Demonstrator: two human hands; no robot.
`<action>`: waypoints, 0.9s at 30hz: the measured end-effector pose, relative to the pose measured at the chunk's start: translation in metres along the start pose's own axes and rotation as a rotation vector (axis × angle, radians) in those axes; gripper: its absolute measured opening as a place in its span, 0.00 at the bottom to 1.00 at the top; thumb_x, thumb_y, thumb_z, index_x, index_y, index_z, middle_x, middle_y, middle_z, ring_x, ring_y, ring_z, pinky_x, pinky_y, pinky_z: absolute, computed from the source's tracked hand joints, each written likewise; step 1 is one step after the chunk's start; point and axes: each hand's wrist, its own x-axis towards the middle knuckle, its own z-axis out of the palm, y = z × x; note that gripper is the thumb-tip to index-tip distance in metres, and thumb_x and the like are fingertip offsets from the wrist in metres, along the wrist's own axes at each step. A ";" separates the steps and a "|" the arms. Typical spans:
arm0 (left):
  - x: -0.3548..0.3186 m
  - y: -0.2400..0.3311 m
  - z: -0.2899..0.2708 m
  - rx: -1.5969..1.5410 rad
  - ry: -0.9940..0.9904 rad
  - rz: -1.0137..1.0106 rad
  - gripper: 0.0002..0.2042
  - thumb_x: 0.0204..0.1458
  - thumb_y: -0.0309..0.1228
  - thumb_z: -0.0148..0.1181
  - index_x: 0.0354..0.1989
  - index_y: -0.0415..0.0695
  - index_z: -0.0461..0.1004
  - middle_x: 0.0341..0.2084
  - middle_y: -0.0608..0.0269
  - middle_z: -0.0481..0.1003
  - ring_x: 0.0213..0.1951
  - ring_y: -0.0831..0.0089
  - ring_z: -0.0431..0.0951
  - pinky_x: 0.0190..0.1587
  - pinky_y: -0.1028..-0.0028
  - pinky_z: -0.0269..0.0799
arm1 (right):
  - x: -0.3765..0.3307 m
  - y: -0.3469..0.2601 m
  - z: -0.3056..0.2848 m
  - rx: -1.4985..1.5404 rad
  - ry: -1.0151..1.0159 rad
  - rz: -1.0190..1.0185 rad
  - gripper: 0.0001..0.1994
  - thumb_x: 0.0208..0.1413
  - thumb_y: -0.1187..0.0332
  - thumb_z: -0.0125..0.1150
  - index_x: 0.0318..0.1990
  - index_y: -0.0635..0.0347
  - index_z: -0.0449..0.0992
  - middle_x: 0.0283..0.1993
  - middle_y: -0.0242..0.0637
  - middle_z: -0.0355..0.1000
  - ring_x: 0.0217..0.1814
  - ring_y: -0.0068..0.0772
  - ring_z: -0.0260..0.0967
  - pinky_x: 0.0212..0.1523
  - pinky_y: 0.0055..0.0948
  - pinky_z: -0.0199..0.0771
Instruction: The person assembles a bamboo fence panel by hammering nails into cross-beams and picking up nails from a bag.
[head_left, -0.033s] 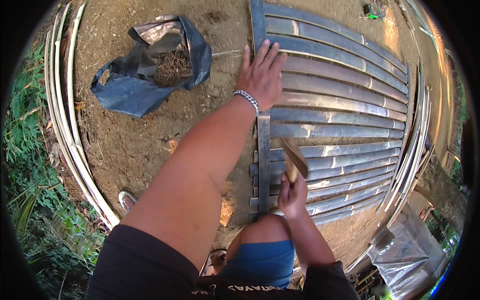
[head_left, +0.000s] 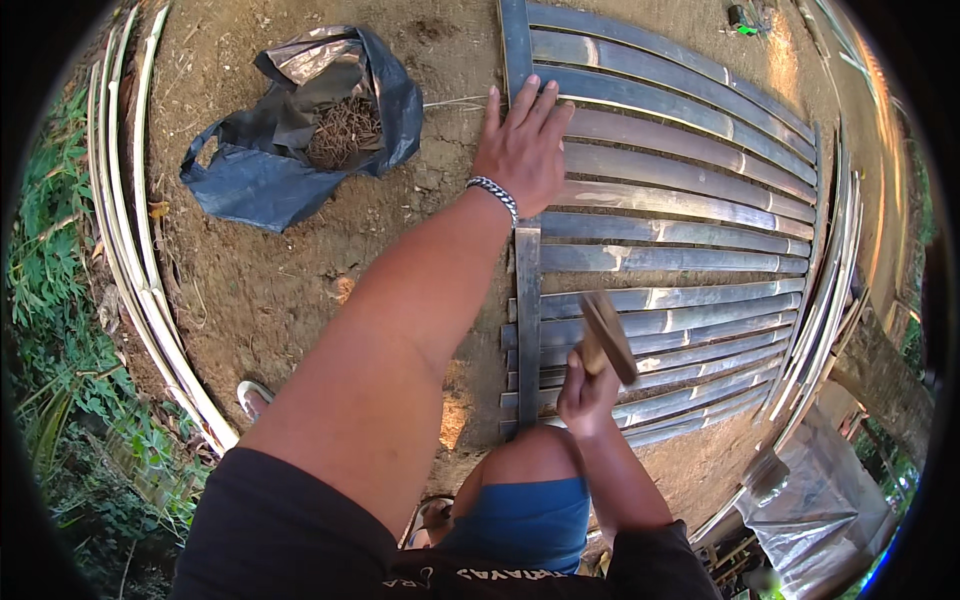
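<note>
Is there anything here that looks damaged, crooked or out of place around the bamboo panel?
Nothing looks broken. The split bamboo slats lie in even rows across the upright batten, under the left hand. The right hand holds a hammer. The only untidy thing is the torn dark plastic bag, which lies open on the dirt and shows rusty nails.

Grey-brown bamboo slats point(head_left: 680, 215), dark blue plastic bag point(head_left: 260, 180), silver chain bracelet point(head_left: 495, 195), brown hammer point(head_left: 605, 335)

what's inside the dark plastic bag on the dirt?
The dark plastic bag lies open on the dirt ground. A pile of thin brown nail-like pieces shows in its mouth. The bag's folds cover whatever lies deeper or off to the sides, so the full contents can't be seen.
</note>
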 end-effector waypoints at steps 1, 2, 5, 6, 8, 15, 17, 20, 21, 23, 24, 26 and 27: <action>0.001 0.000 0.000 -0.006 0.003 0.002 0.26 0.62 0.34 0.51 0.71 0.49 0.66 0.76 0.57 0.58 0.79 0.58 0.48 0.79 0.41 0.36 | 0.003 0.000 0.000 -0.042 0.007 -0.084 0.21 0.64 0.76 0.56 0.64 0.64 0.72 0.48 0.58 0.77 0.44 0.62 0.79 0.44 0.43 0.79; 0.001 0.001 0.000 -0.011 0.006 0.003 0.26 0.62 0.34 0.51 0.71 0.49 0.66 0.76 0.57 0.58 0.79 0.58 0.48 0.79 0.42 0.36 | 0.006 0.000 0.000 -0.084 0.014 -0.169 0.21 0.64 0.76 0.56 0.65 0.64 0.71 0.48 0.58 0.77 0.44 0.62 0.79 0.44 0.44 0.79; -0.001 -0.003 0.004 -0.021 0.016 -0.002 0.26 0.62 0.34 0.51 0.71 0.49 0.66 0.76 0.57 0.57 0.79 0.58 0.47 0.79 0.42 0.36 | 0.017 -0.014 0.004 -0.166 -0.171 0.122 0.21 0.65 0.76 0.57 0.65 0.62 0.70 0.49 0.59 0.77 0.49 0.64 0.78 0.46 0.45 0.78; -0.002 -0.005 0.005 -0.022 0.019 -0.006 0.26 0.62 0.34 0.51 0.70 0.49 0.66 0.76 0.57 0.57 0.79 0.58 0.47 0.79 0.42 0.36 | 0.017 -0.017 0.005 -0.178 -0.219 0.240 0.21 0.66 0.76 0.56 0.66 0.63 0.68 0.52 0.59 0.78 0.52 0.64 0.78 0.48 0.44 0.78; -0.001 -0.002 0.000 -0.004 -0.008 -0.013 0.26 0.62 0.34 0.51 0.71 0.49 0.65 0.76 0.58 0.57 0.79 0.58 0.47 0.79 0.42 0.36 | 0.011 -0.022 0.000 -0.209 -0.185 0.204 0.18 0.68 0.75 0.54 0.63 0.67 0.68 0.43 0.54 0.79 0.41 0.56 0.81 0.42 0.41 0.78; -0.002 -0.001 0.002 0.008 -0.016 -0.006 0.26 0.62 0.33 0.51 0.71 0.49 0.65 0.76 0.58 0.56 0.80 0.59 0.46 0.79 0.43 0.35 | 0.014 0.004 0.013 -0.353 -0.269 0.115 0.14 0.72 0.72 0.50 0.58 0.74 0.66 0.29 0.37 0.67 0.28 0.29 0.65 0.31 0.29 0.69; -0.003 -0.001 0.002 0.005 -0.017 -0.007 0.26 0.62 0.33 0.50 0.71 0.49 0.65 0.76 0.57 0.57 0.80 0.59 0.46 0.79 0.43 0.35 | 0.022 0.002 0.010 -0.226 -0.216 0.120 0.17 0.69 0.78 0.50 0.63 0.70 0.64 0.39 0.48 0.73 0.34 0.43 0.73 0.36 0.37 0.74; 0.000 0.001 0.000 0.004 -0.027 -0.009 0.27 0.62 0.33 0.50 0.71 0.48 0.65 0.76 0.57 0.57 0.80 0.59 0.46 0.79 0.43 0.35 | -0.002 0.005 -0.003 -0.054 -0.110 0.055 0.23 0.65 0.80 0.53 0.67 0.64 0.63 0.50 0.60 0.75 0.47 0.59 0.77 0.43 0.44 0.77; 0.000 0.002 -0.001 0.004 -0.031 -0.010 0.27 0.62 0.33 0.50 0.72 0.48 0.64 0.76 0.57 0.56 0.80 0.59 0.46 0.79 0.43 0.35 | -0.008 0.007 -0.004 -0.031 -0.114 0.052 0.24 0.65 0.80 0.55 0.68 0.62 0.63 0.54 0.64 0.74 0.52 0.64 0.76 0.46 0.45 0.77; -0.003 0.001 0.001 -0.002 -0.022 -0.010 0.27 0.61 0.33 0.50 0.71 0.48 0.65 0.76 0.57 0.57 0.79 0.58 0.47 0.79 0.43 0.35 | 0.012 -0.002 -0.001 -0.269 -0.225 0.032 0.24 0.66 0.78 0.55 0.68 0.62 0.63 0.53 0.62 0.75 0.52 0.62 0.77 0.45 0.42 0.77; -0.003 -0.001 0.001 -0.003 -0.014 -0.009 0.27 0.61 0.33 0.50 0.71 0.48 0.65 0.76 0.57 0.57 0.79 0.58 0.47 0.79 0.43 0.36 | 0.028 -0.010 0.008 -0.336 -0.417 0.381 0.23 0.66 0.77 0.55 0.68 0.62 0.65 0.52 0.63 0.75 0.52 0.63 0.77 0.44 0.41 0.77; -0.004 -0.001 -0.002 0.012 -0.017 -0.010 0.27 0.61 0.32 0.51 0.71 0.48 0.65 0.76 0.57 0.58 0.79 0.58 0.48 0.79 0.43 0.36 | 0.030 -0.011 0.006 -0.266 -0.253 0.249 0.20 0.67 0.76 0.55 0.66 0.64 0.66 0.49 0.61 0.76 0.48 0.60 0.78 0.43 0.41 0.76; -0.003 -0.001 -0.004 0.020 -0.018 -0.011 0.27 0.60 0.32 0.51 0.71 0.48 0.65 0.76 0.57 0.58 0.79 0.58 0.48 0.79 0.43 0.36 | 0.030 -0.012 0.005 -0.229 -0.172 0.182 0.19 0.67 0.76 0.56 0.65 0.64 0.66 0.47 0.59 0.76 0.46 0.58 0.78 0.43 0.41 0.76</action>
